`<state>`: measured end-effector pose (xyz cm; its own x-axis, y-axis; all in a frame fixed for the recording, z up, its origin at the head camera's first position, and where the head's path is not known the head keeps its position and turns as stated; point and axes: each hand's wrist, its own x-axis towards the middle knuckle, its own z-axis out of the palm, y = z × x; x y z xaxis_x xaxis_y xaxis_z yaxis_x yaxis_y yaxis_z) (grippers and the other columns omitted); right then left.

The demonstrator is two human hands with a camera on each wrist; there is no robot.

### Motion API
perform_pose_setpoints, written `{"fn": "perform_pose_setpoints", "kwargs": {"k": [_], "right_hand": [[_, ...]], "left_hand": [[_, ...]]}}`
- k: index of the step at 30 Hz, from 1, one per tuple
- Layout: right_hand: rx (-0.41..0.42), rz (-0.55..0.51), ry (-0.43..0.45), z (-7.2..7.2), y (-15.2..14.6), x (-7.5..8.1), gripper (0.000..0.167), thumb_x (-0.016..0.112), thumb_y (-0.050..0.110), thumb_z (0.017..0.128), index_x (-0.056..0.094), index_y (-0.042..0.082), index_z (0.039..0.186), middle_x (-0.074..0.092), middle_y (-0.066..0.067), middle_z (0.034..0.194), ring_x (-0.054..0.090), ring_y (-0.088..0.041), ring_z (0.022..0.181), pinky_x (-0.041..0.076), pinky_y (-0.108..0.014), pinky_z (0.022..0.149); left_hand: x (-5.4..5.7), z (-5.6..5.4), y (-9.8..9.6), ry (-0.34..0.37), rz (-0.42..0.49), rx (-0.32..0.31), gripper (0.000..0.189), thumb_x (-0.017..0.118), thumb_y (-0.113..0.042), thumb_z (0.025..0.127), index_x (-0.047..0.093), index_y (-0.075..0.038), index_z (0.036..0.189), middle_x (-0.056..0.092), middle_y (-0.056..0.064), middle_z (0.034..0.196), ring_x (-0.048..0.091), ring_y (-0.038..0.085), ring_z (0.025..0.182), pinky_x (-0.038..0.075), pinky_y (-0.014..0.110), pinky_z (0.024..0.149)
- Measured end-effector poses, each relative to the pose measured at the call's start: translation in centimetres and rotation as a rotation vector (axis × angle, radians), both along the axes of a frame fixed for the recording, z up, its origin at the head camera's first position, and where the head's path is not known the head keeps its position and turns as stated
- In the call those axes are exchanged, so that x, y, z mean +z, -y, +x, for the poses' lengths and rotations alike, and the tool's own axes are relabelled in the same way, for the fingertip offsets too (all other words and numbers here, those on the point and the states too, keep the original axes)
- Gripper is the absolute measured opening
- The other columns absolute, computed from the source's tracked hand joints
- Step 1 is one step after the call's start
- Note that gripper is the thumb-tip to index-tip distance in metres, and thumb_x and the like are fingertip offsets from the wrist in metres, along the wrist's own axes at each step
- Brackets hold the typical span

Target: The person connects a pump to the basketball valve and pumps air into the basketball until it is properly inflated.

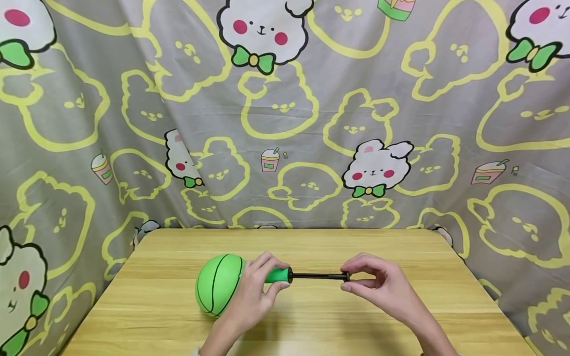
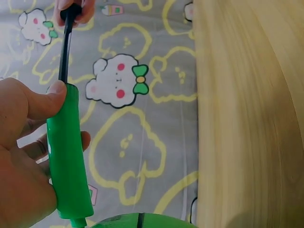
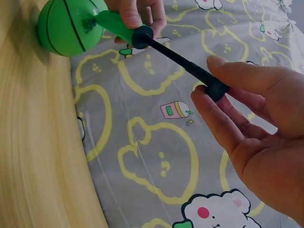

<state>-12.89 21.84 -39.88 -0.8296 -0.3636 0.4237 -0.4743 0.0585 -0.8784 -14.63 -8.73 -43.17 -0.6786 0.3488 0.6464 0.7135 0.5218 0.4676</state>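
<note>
A green hand pump (image 2: 69, 156) lies level over the table, its narrow tip pointing at a green ball (image 1: 217, 284) with black lines. My left hand (image 1: 255, 296) grips the pump's green barrel, thumb along its side near the black collar (image 3: 142, 37). The black plunger rod (image 1: 315, 276) is drawn far out to the right. With thumb and fingertips, my right hand (image 1: 387, 284) pinches the black knob (image 3: 217, 91) at the rod's end. In the right wrist view the barrel's tip reaches the ball's side; in the head view my left hand hides that spot.
A wooden table (image 1: 178, 247) with light grain is under both hands. Grey cloth (image 1: 285, 123) printed with rabbits and yellow outlines hangs behind it and along both sides.
</note>
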Motion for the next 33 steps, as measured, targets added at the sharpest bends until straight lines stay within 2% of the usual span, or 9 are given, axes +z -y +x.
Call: {"fn": "perform_pose_setpoints", "kwargs": {"k": [6,14,22,33], "right_hand": [[-0.021,-0.003,0.001,0.1,-0.1,0.0,0.028,0.082,-0.002,0.083,0.073,0.005,0.108,0.07,-0.013,0.109,0.07,-0.023,0.102,0.059,-0.043,0.078],[-0.046,-0.036,-0.05,-0.1,0.6,-0.6,0.028,0.081,-0.007,0.081,0.075,0.0,0.107,0.072,-0.015,0.104,0.071,-0.021,0.097,0.059,-0.042,0.073],[-0.081,-0.038,-0.031,0.1,2.4,-1.2,0.027,0.083,-0.003,0.081,0.077,0.003,0.107,0.073,-0.012,0.102,0.072,-0.021,0.096,0.06,-0.041,0.072],[-0.115,-0.064,0.014,0.4,5.2,-3.1,0.027,0.085,0.0,0.079,0.078,0.004,0.105,0.074,-0.009,0.099,0.072,-0.018,0.094,0.06,-0.04,0.072]], "left_hand": [[0.1,0.2,-0.4,0.007,0.017,-0.014,0.026,0.083,-0.018,0.084,0.07,-0.017,0.106,0.06,-0.013,0.101,0.059,0.001,0.089,0.041,0.038,0.084],[-0.2,0.4,-1.0,-0.02,0.028,-0.008,0.026,0.081,-0.019,0.083,0.071,-0.014,0.107,0.058,-0.011,0.096,0.057,0.001,0.085,0.039,0.034,0.08],[-0.3,0.8,-1.7,-0.042,0.025,-0.012,0.025,0.08,-0.021,0.083,0.071,-0.014,0.106,0.057,-0.012,0.096,0.057,0.003,0.088,0.037,0.034,0.079],[-0.7,1.5,-2.7,-0.045,0.006,-0.02,0.026,0.082,-0.018,0.081,0.071,-0.013,0.104,0.058,-0.011,0.098,0.058,0.002,0.088,0.036,0.033,0.081]]}}
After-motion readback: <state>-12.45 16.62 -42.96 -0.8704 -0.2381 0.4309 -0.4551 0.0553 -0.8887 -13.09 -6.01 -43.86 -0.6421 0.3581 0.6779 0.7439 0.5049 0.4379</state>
